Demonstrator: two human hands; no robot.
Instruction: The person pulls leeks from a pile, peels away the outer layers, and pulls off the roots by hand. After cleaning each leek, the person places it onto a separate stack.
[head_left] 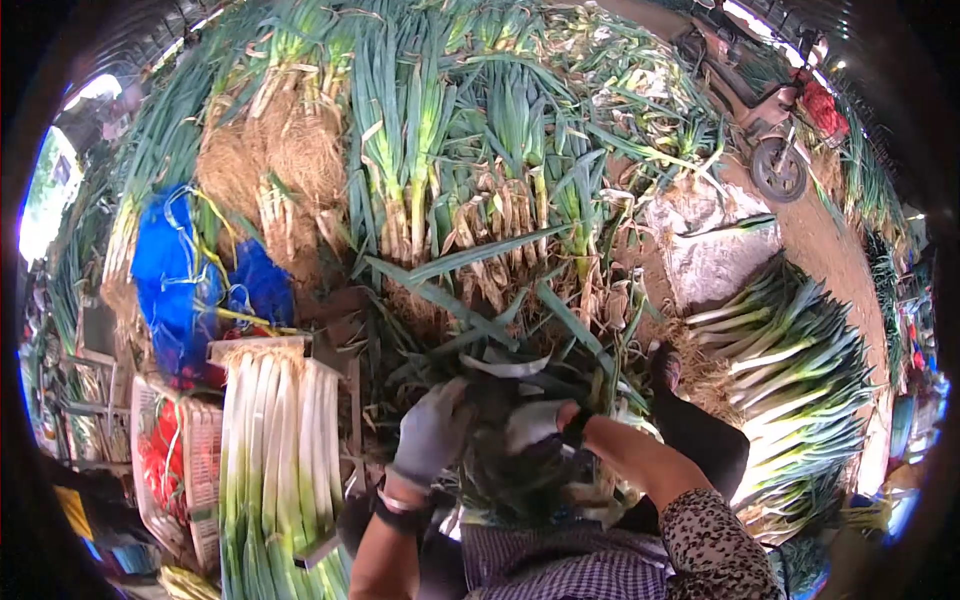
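Heaped leek piles behind, both gloved hands, left hand (432,432), right hand (533,422), gripping dark green leek bundle (505,455)

Ahead of your left hand (432,432) and right hand (535,422): untrimmed leek pile (450,180), a solid wall; loose green leaves (480,310) cross directly over your hands. To your left: trimmed white leeks (280,440) in a wooden frame (262,346), close beside the left hand. To your right: stacked leeks (790,370), your dark-trousered leg (700,435) between. Open passage: bare ground (715,250), ahead and right. Beyond it: parked scooter (765,110).
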